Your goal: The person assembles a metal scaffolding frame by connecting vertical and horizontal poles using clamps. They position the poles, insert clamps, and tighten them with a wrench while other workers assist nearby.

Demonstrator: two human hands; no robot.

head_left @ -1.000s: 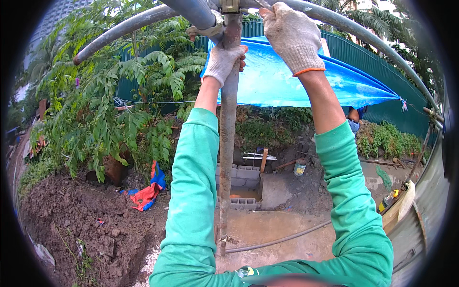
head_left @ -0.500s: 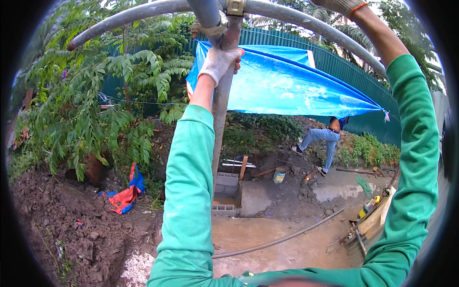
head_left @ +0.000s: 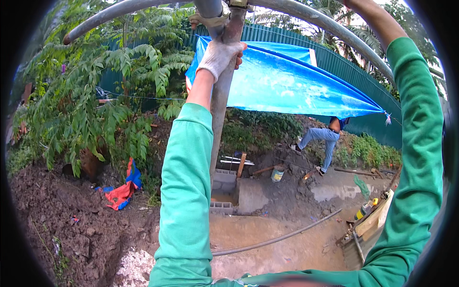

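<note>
My left hand (head_left: 220, 58), in a white glove with bare fingertips, is wrapped around an upright, rusty grey scaffold pole (head_left: 221, 107). Just above that hand, metal clamps (head_left: 213, 21) join the pole to other tubes. A long horizontal scaffold tube (head_left: 318, 20), curved by the lens, crosses the top of the view. My right arm (head_left: 418, 129), in a green sleeve, reaches up past this tube on the right. Its hand lies beyond the upper edge, so what it holds or touches is hidden.
Below, a blue tarpaulin (head_left: 296, 81) hangs before a green corrugated fence (head_left: 287, 38). Another person (head_left: 325, 138) stands partly beneath it. Hollow blocks (head_left: 224, 179), a bucket (head_left: 277, 173) and a long hose or pipe (head_left: 282, 241) lie on muddy ground. Leafy branches (head_left: 138, 67) fill the left.
The view has tipped slightly downward, so the tubes sit higher in it. My right glove, partly visible before, has gone past the upper edge. My left hand keeps its grip on the pole.
</note>
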